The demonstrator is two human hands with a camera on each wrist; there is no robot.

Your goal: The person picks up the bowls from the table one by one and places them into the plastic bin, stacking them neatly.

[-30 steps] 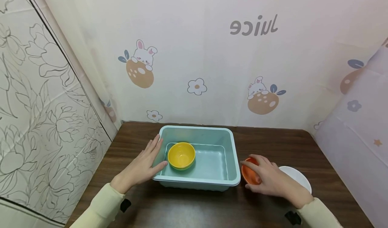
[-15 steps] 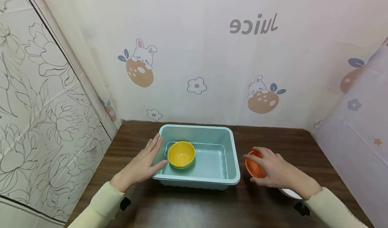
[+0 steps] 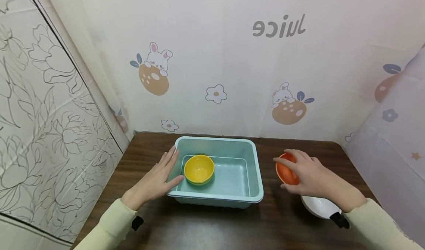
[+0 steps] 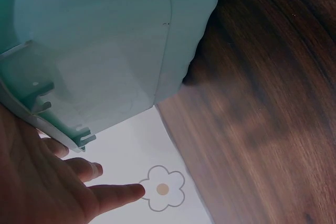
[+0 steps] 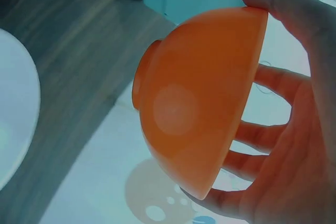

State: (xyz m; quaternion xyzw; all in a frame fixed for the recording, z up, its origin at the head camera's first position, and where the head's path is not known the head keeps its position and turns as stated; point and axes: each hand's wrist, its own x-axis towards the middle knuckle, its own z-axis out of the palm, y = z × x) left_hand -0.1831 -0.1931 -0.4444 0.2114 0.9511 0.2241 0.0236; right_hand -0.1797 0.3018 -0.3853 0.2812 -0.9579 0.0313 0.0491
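Observation:
An orange bowl (image 5: 194, 93) is gripped at its rim by my right hand (image 3: 310, 174), thumb on one side and fingers on the other. In the head view this bowl is tilted and held above the table, right of the teal basin (image 3: 232, 198). My left hand (image 3: 152, 185) rests on the basin's left rim with its fingers straight. From the left wrist, the basin's outer wall (image 4: 105, 51) shows above that hand. Inside the basin, toward its left, sits a yellow bowl (image 3: 198, 170) with a green edge showing beneath it.
A white bowl or plate (image 3: 320, 206) stands on the dark wooden table (image 3: 212, 231) under my right forearm, partly covered by it. Patterned cloth (image 3: 216, 58) hangs behind the table, with more cloth at both sides.
My right hand has lifted the orange bowl from beside the basin and carried it rightward and farther back. More of the white dish's front part shows now. My left hand stays put.

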